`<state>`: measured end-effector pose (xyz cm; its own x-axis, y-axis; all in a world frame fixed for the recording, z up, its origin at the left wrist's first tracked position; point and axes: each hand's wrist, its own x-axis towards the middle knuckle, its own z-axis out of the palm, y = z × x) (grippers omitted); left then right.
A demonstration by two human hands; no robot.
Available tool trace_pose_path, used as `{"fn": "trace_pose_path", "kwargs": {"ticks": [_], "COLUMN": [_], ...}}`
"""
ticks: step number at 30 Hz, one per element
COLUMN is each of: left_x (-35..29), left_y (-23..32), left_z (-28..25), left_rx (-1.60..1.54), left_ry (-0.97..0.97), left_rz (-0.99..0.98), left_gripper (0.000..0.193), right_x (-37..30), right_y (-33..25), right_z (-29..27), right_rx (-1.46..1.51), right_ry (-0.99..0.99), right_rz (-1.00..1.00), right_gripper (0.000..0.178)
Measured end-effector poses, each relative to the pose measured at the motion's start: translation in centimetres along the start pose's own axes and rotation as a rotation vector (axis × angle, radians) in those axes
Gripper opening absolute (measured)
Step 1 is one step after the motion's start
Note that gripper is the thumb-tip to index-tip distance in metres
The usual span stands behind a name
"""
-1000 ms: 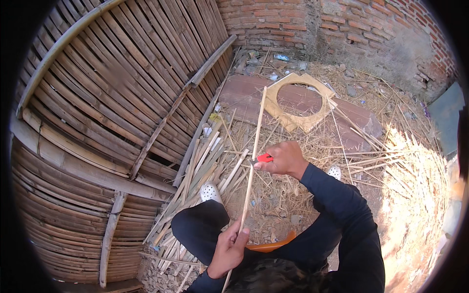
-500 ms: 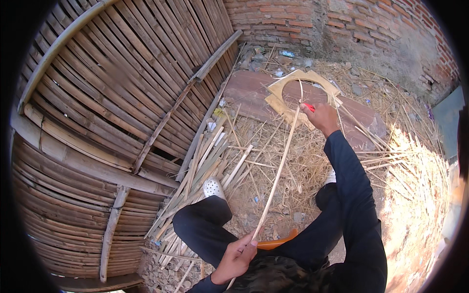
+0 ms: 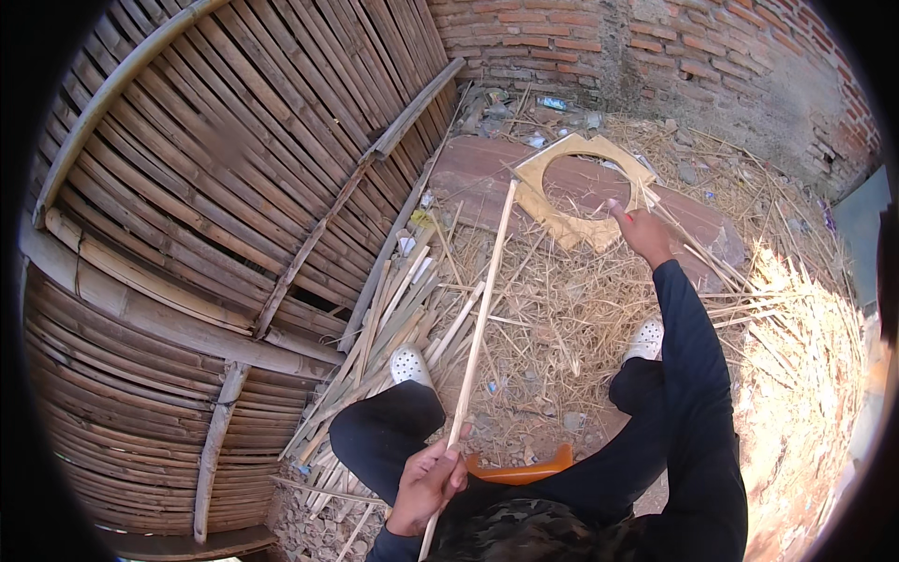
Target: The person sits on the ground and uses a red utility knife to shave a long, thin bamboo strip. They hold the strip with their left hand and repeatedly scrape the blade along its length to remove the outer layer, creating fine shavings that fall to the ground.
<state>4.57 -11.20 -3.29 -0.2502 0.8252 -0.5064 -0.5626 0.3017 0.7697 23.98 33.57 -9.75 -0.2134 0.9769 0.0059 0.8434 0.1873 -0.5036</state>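
Note:
A long, pale bamboo strip slants up and away from my left hand, which is closed round it near my lap. Its upper end stands apart from my right hand, to the left of a yellowish board with a large round hole. At the board's lower right edge is my right hand, thumb pointing up and the other fingers curled. What those fingers hold, if anything, is hidden; the red tool does not show.
A brown plank lies under the holed board. Bamboo strips are piled at the left by a slatted bamboo wall. Straw and shavings litter the ground between my white clogs. A brick wall stands behind.
The strip's upper end has swung left, away from my right hand. My right hand has moved right and slightly down, and the red tool has gone from sight. My left hand has shifted slightly left.

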Motion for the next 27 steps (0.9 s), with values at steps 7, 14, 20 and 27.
{"fn": "trace_pose_path", "kwargs": {"ticks": [7,14,20,27], "left_x": [6.8,9.4,8.6,5.4], "left_y": [2.9,2.9,3.6,4.4], "left_z": [4.4,4.5,2.4,0.6], "left_rx": [-0.022,0.043,0.068,-0.02], "left_ry": [-0.07,-0.102,-0.107,-0.141], "left_rz": [0.099,0.134,0.094,0.041], "left_gripper": [0.037,0.033,0.029,0.028], "right_x": [-12.2,-10.2,-12.5,-16.6], "right_y": [-9.6,-10.8,-13.5,-15.1], "right_z": [0.6,3.7,5.9,6.1], "right_rx": [0.071,0.111,0.198,0.241], "right_ry": [-0.157,-0.056,0.055,-0.093], "right_rz": [-0.905,-0.921,-0.977,-1.041], "right_gripper": [0.059,0.065,0.062,0.062]}}
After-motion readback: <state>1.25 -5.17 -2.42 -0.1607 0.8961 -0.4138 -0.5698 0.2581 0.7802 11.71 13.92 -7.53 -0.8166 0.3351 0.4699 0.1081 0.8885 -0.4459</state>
